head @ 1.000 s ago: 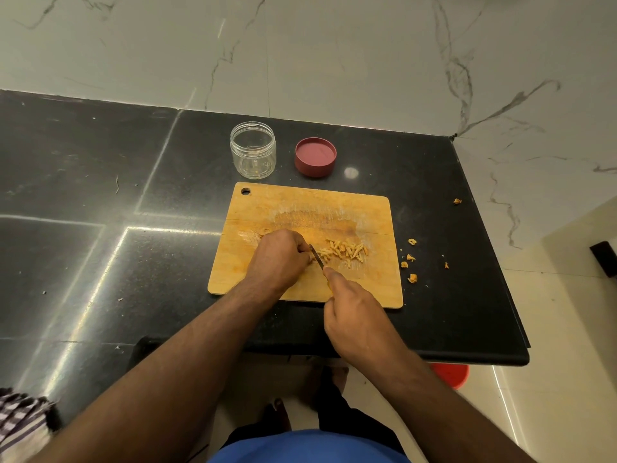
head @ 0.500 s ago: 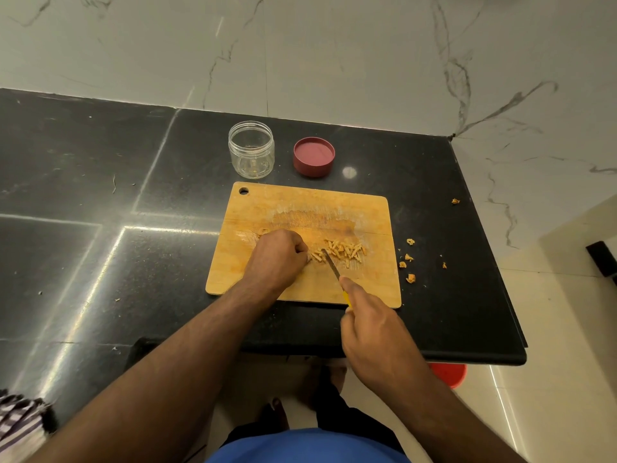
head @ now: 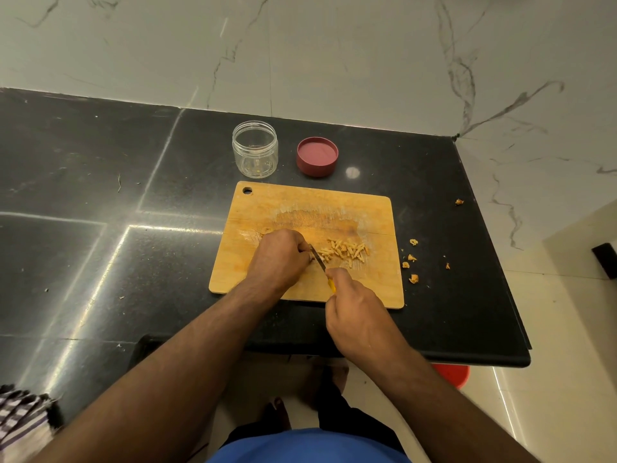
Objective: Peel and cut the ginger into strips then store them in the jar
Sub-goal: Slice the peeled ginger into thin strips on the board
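A wooden cutting board [head: 267,208] lies on the black counter. A pile of ginger strips [head: 345,251] sits on its right half. My left hand [head: 280,255] is curled over a ginger piece on the board, which it hides. My right hand [head: 355,304] grips a yellow-handled knife [head: 319,259], its blade angled against my left fingers at the pile's left edge. A clear jar [head: 255,149] stands behind the board, with its red lid [head: 317,156] lying beside it to the right.
Ginger peel scraps [head: 411,260] are scattered on the counter right of the board, one more [head: 459,202] farther back. The counter's right edge [head: 500,262] drops to a tiled floor. A striped cloth [head: 20,419] shows at bottom left; a red object [head: 452,374] sits under the counter.
My right hand pulled back toward me with the knife, then came forward again so the blade is against my left fingers. My left hand stayed on the board.
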The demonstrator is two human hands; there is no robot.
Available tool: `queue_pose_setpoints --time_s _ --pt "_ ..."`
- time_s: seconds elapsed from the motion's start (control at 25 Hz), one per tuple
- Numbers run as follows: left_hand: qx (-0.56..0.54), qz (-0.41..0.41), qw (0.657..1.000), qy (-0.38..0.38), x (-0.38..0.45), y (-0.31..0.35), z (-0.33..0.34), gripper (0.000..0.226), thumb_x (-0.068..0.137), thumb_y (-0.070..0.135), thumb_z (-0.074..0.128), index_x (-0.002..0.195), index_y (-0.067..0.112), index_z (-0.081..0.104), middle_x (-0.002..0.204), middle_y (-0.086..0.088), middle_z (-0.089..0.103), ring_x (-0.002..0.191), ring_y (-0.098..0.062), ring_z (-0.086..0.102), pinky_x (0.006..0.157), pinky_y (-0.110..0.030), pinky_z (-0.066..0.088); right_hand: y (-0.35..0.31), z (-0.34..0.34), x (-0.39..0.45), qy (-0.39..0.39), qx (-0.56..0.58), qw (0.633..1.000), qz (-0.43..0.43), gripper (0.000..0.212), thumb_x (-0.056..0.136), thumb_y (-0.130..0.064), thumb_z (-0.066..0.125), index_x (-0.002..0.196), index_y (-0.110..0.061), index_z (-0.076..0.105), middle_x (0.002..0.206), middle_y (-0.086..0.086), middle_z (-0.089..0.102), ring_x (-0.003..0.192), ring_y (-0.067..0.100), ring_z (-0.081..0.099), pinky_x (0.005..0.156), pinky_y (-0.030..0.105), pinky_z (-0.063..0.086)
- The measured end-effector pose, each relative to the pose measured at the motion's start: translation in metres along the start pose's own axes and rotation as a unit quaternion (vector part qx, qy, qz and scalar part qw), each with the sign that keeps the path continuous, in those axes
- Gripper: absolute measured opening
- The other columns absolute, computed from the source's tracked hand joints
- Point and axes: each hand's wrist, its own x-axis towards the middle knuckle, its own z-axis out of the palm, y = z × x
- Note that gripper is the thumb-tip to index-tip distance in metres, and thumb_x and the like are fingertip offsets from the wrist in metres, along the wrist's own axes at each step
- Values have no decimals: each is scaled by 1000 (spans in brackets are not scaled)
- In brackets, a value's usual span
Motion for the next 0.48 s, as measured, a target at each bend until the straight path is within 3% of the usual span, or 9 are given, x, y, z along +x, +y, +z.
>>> queue_pose_setpoints --time_s 0.24,0.36,0.48 --pt "3 -5 1000 0 0 0 -1 8 90 21 70 91 18 78 90 4 73 84 -12 64 73 -32 55 4 3 -11 -12 -14 1000 7 42 102 -21 39 143 -27 32 104 -2 58 87 11 56 70 29 48" --pt "11 1 1000 3 -1 0 0 9 90 19 69 92 18 78 92 4 73 86 -12 64 72 -29 53 7 1 -26 -9 -10 1000 21 43 102 -22 41 143 -30 31 111 -4 58 92 10 57 76 28 51" --pt "10 5 1000 -3 0 0 -1 10 91 17 68 95 17 77 93 4 72 87 -11 63 70 -25 48 8 -6 -33 10 14 1000 25 43 102 -22 42 144 -30 34 112 -6 58 92 8 57 71 21 45"
